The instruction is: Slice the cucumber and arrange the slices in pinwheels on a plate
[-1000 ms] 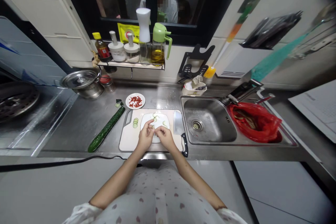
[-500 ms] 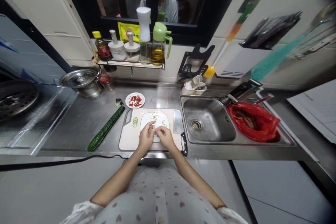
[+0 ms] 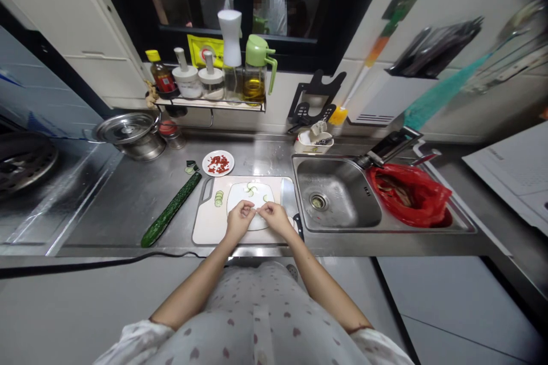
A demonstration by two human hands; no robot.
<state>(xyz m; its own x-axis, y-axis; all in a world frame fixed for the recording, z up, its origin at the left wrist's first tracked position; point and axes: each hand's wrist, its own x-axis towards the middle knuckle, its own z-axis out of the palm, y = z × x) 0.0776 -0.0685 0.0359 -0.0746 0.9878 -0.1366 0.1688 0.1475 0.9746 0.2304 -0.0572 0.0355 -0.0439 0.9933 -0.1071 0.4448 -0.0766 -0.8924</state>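
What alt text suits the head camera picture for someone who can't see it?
A person's left hand and right hand meet fingertip to fingertip over a white plate of cucumber slices on a cutting board. A whole cucumber lies left of the board, a knife on its right edge, a sink beyond.

No word, brand or number can be read here. The yellow packet (image 3: 204, 50) behind the jars on the shelf (image 3: 209, 104) bears a red round mark with white in it, but its lettering is too small to make out. The yellow-capped bottle (image 3: 161, 75) carries a red label, blurred. The white sheet (image 3: 509, 162) at the far right shows a faint line of print, also illegible.
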